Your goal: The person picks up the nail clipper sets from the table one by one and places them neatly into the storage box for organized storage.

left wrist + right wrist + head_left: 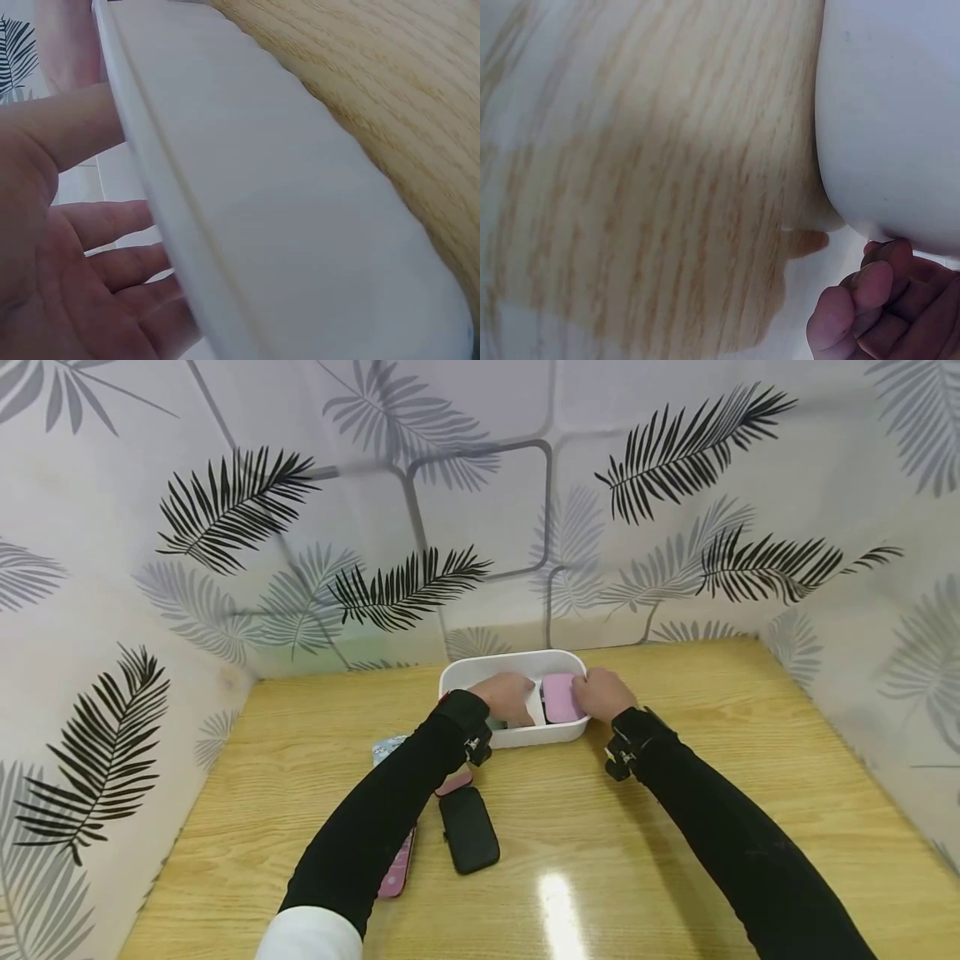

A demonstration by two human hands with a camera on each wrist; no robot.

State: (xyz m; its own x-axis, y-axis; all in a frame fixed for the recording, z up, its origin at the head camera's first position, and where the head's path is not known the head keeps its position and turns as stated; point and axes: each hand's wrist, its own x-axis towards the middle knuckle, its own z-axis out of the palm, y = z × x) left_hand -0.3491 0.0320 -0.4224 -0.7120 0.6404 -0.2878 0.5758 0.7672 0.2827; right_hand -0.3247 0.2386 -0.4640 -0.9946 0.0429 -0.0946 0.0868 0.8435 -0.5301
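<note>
One white box holds a pink case, left hand inside, fingers apart, right hand gripping the rim.

Passable from the right across bare tabletop as far as the white bin, then blocked at its right end by the right hand, curled at the rim. Tight inside: taken up by the left hand mid-bin and by the pink case at the right. Closed off just behind by the patterned backdrop. Obstructed front-left by the left sleeve, with the black case just beside. Open between both forearms, right of that case.
</note>
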